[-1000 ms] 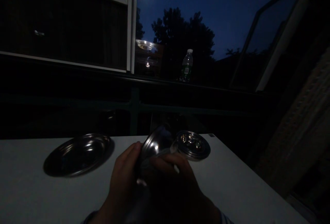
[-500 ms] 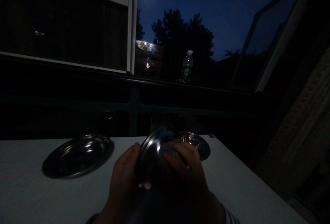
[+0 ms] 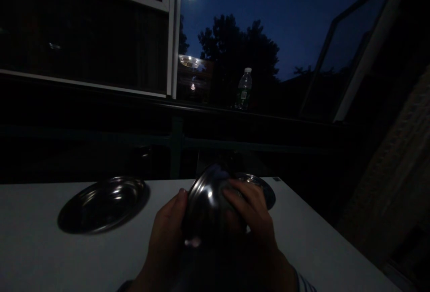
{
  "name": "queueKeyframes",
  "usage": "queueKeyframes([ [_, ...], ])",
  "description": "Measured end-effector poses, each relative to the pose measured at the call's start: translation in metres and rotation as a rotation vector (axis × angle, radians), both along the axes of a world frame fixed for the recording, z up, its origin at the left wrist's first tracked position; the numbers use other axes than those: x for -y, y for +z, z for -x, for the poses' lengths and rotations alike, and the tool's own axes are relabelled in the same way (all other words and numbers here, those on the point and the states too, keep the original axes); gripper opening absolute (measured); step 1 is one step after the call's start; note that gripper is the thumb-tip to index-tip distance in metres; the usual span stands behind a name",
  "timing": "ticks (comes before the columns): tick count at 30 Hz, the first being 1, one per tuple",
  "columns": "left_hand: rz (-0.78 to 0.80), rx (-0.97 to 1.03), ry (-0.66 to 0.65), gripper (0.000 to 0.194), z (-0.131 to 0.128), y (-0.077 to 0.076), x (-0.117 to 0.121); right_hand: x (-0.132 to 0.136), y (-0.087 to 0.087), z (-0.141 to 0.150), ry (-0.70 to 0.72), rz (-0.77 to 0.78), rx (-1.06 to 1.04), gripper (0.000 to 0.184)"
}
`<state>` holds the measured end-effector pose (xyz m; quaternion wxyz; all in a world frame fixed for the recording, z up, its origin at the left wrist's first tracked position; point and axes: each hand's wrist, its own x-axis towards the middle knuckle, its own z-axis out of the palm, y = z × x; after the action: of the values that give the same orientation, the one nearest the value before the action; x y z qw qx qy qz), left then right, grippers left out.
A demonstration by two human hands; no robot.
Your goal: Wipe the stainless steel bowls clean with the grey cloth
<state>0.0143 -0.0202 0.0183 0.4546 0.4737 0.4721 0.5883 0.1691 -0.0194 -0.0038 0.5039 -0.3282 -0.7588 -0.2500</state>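
A shiny metal bowl (image 3: 206,202) is tilted up over the near part of the table, its curved outer side facing me. At its left rim, my left hand (image 3: 168,227) grips it with the thumb along the edge. My right hand (image 3: 253,211) lies against the bowl's right side, fingers bent over the curved metal. Whether a small cloth or pad is under those fingers is too dark to tell. Behind the right hand a metal dish (image 3: 265,189) is partly hidden. To the left lies a wide, shallow metal dish (image 3: 101,204).
The white table (image 3: 319,242) has its far edge just beyond the dishes. A plastic bottle (image 3: 243,90) with a white cap stands on the window sill. An open window pane (image 3: 352,36) is at the right, with a patterned curtain (image 3: 396,171) below it.
Both hands and the bowl have shifted slightly right. The right fingers have moved a little up and right over the bowl's outside, covering more of the dish behind.
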Motion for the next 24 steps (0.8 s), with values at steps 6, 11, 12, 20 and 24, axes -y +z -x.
queueKeyframes([
  [6,0.011,0.03,-0.105,0.043,0.0,-0.015,-0.003,0.006,-0.003,0.008,0.058,-0.02,0.25,0.023],
  [11,-0.083,-0.074,-0.16,0.045,-0.002,-0.024,-0.002,0.0,0.009,-0.012,-0.048,0.113,0.052,0.03],
  [12,-0.088,-0.088,-0.171,0.045,-0.003,-0.025,-0.002,0.002,0.01,-0.012,-0.049,0.138,0.041,0.03],
  [20,-0.085,-0.104,-0.093,0.047,0.001,-0.023,-0.001,0.011,0.004,0.006,0.052,0.039,0.223,0.024],
  [24,-0.069,-0.126,-0.123,0.052,-0.001,-0.022,0.0,0.003,0.009,-0.013,-0.067,0.099,0.063,0.028],
])
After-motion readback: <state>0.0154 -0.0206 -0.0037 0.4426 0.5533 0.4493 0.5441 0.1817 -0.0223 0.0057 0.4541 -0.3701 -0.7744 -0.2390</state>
